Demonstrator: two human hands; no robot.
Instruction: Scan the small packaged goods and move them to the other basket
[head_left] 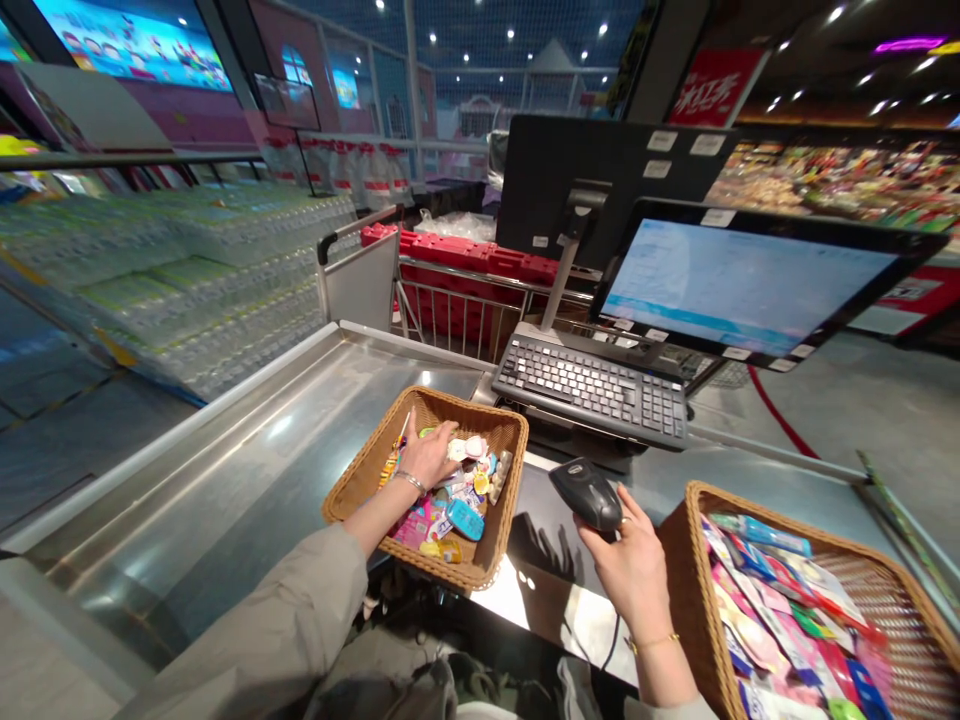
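My left hand (429,455) reaches into a brown woven basket (519,440) of small, colourful packaged goods. Its fingers point down among the items, and their tips are partly hidden, so I cannot tell whether they grip anything. Close to that hand, inside the basket, lie a blue packet (465,519), a pink packet (411,525) and an orange striped stick-like item (390,462). Over the metal counter, my right hand (630,555) is closed round a black handheld barcode scanner (586,494), whose head points up and to the left.
A second woven basket (694,500) with many packaged items stands at the right. Behind the counter (262,420) are a black keyboard (592,388) and a lit monitor (750,285). A metal shopping cart (450,305) stands beyond, with stacked bottle packs (187,280) to the left.
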